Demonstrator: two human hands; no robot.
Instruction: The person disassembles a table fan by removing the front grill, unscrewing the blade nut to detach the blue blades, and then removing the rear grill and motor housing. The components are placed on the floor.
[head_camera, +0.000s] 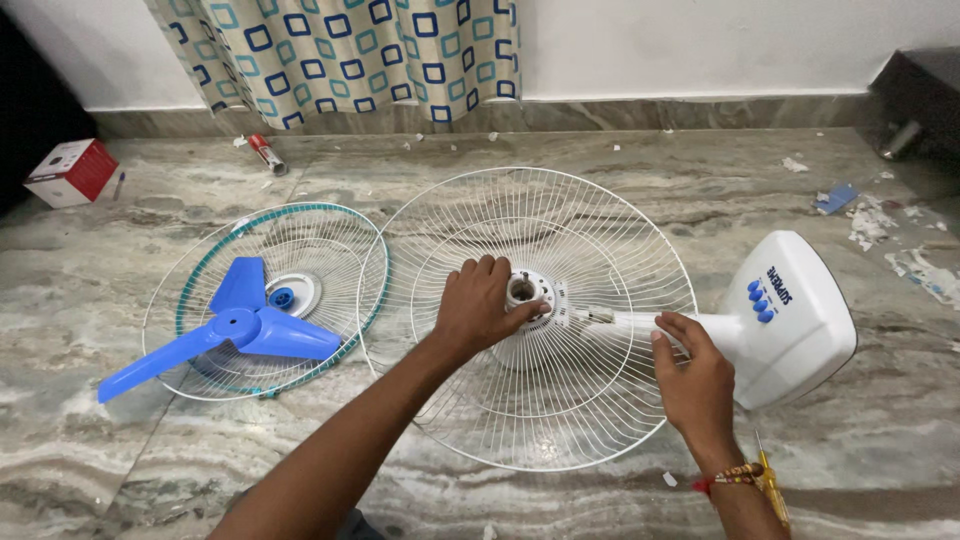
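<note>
A white table fan lies on the marble floor with its wire rear guard (560, 400) facing up. My left hand (482, 305) rests on the white motor hub (528, 291) at the guard's middle, fingers curled around it. My right hand (692, 375) grips the fan's white neck (640, 322) beside the square base (795, 320), which carries blue buttons. To the left lies the teal-rimmed front guard (345, 225), and a blue three-blade propeller (235, 330) rests on it.
A red and white box (72, 172) sits at the far left. A small tube (268, 153) lies near the patterned curtain (370, 55). Paper scraps (880, 225) litter the floor at right. A yellow-handled screwdriver (770, 480) lies by my right wrist.
</note>
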